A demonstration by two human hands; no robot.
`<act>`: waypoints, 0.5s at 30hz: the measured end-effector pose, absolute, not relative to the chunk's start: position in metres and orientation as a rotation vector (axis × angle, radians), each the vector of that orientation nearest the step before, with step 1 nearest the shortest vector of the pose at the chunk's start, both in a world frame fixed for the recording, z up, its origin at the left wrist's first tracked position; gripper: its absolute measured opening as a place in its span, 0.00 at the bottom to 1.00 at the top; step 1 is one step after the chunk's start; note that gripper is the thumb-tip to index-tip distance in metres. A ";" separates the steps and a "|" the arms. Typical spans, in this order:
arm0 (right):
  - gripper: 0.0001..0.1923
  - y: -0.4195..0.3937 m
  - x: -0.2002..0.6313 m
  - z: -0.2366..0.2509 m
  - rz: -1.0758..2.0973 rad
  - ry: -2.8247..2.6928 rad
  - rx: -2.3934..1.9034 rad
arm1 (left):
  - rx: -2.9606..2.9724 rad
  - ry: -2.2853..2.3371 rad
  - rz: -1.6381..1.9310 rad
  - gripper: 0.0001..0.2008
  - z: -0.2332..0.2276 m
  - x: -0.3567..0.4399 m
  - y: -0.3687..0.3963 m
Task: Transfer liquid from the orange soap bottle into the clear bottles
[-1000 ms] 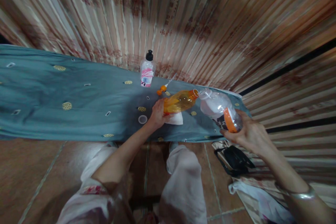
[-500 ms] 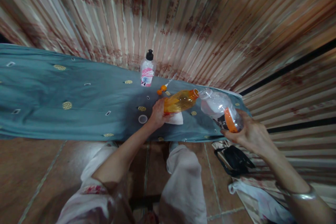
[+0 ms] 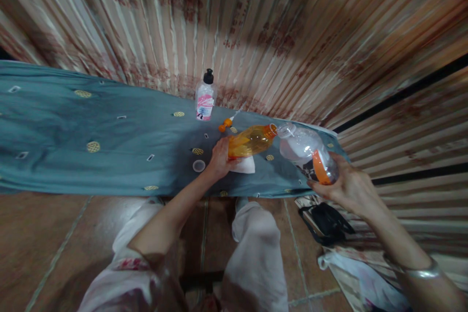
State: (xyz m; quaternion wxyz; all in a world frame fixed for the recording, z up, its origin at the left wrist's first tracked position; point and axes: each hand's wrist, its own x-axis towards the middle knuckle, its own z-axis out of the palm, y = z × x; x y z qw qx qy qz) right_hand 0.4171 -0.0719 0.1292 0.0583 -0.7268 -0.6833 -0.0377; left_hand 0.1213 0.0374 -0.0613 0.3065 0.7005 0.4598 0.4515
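A table (image 3: 127,170) under a teal patterned cloth runs along a pleated curtain (image 3: 219,34). Over its right part, almost nothing has changed in the last second: two bottles remain neck to neck between the far and front edges, and both hands keep the same hold. That steadiness suggests lining up the necks is the step in hand.

The larger is a clear bottle (image 3: 302,146), nearer the table's right end, sloping with its base toward the front right corner; it bears a dark-and-white label and an orange band. The person's right hand (image 3: 349,183) has its fingers clamped around the base. The amber bottle (image 3: 252,141) lies to its left, see-through and shiny, its neck aimed right and slightly toward the far edge. The left hand (image 3: 220,158) is closed on its base. The mouths meet or nearly so; contact and any liquid inside cannot be told.

Smaller things follow: a black-topped bottle (image 3: 205,100) stands upright by the far edge, a white sheet (image 3: 245,165) lies below the amber bottle, an orange pump head (image 3: 225,125) rests behind it, and a round cap (image 3: 199,165) sits toward the front edge.
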 end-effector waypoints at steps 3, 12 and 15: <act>0.38 -0.072 0.417 0.130 -0.108 -2.067 -2.201 | 1.845 1.226 1.182 0.38 -0.059 0.121 0.038; 0.42 -0.072 0.409 0.133 -0.139 -2.002 -2.319 | 1.847 1.240 1.160 0.37 -0.057 0.121 0.037; 0.42 -0.072 0.405 0.137 -0.108 -2.002 -2.353 | 1.852 1.242 1.174 0.36 -0.058 0.121 0.036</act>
